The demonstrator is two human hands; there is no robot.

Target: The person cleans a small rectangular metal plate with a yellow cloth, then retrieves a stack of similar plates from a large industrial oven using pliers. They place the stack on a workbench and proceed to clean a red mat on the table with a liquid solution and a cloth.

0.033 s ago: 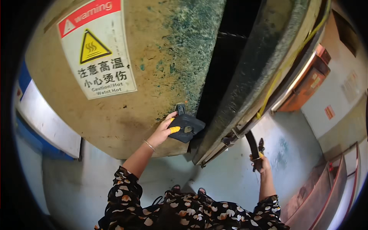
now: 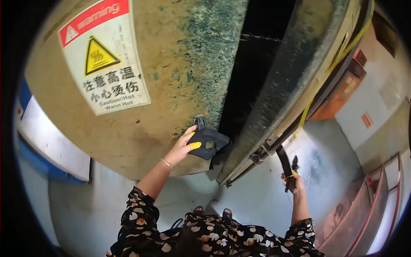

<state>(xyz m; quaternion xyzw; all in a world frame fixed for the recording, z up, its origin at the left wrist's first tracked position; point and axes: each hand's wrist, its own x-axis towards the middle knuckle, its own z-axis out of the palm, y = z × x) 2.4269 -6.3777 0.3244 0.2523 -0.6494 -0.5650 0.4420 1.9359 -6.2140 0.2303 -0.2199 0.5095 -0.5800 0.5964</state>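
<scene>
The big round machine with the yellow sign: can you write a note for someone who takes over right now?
Left hand: presses a dark flat tool against the tan drum, at the edge of the dark gap.
Right hand: grips a dark handle under the open door.
Done: door stands open.
Left: cannot tell how far the edge work has got.

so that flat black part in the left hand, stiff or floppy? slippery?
The flat black part looks stiff: held by one edge in the left hand, it juts out without sagging. Probably light, since a fingertip pinch carries it. Its matte surface and the yellow fingertip covers suggest a fair grip, though texture is too small to confirm.
</scene>
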